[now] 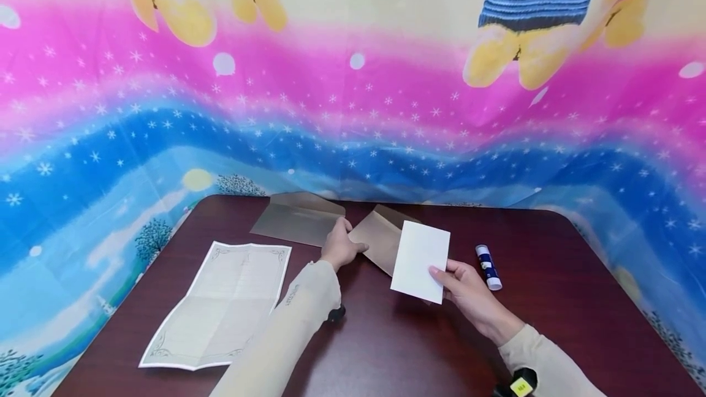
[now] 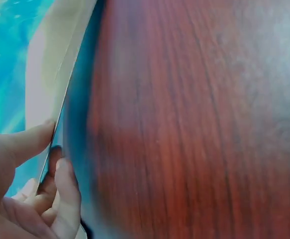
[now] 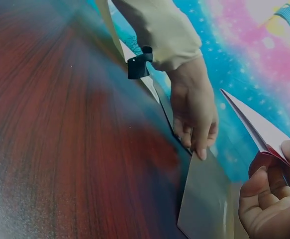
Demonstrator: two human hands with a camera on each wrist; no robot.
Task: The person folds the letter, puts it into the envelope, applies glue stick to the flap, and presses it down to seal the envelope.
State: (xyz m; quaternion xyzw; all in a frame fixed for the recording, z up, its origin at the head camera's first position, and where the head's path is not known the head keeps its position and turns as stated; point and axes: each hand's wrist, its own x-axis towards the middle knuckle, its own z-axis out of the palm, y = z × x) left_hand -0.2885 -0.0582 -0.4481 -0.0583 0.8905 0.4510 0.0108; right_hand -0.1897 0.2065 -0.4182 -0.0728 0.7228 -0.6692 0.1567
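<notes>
My left hand [image 1: 339, 245] pinches the left corner of a brown envelope [image 1: 375, 241] near the back of the table. Thumb and fingers lie on either side of that envelope [image 2: 50, 74] in the left wrist view. Its flap is open toward the back, and its right part is hidden behind a white folded paper [image 1: 421, 259]. My right hand [image 1: 469, 290] holds this paper by its lower right edge, thumb on the front. From the side, the folded paper [image 3: 254, 117] shows layers and a reddish inner face; it is raised off the table.
Another brown envelope [image 1: 298, 222] with its flap open lies at the back left. A creased sheet with a decorative border [image 1: 237, 299] lies on the left of the dark wooden table [image 1: 386, 348]. A glue stick [image 1: 488, 267] lies right of my right hand. A printed cloth [image 1: 353, 109] hangs behind.
</notes>
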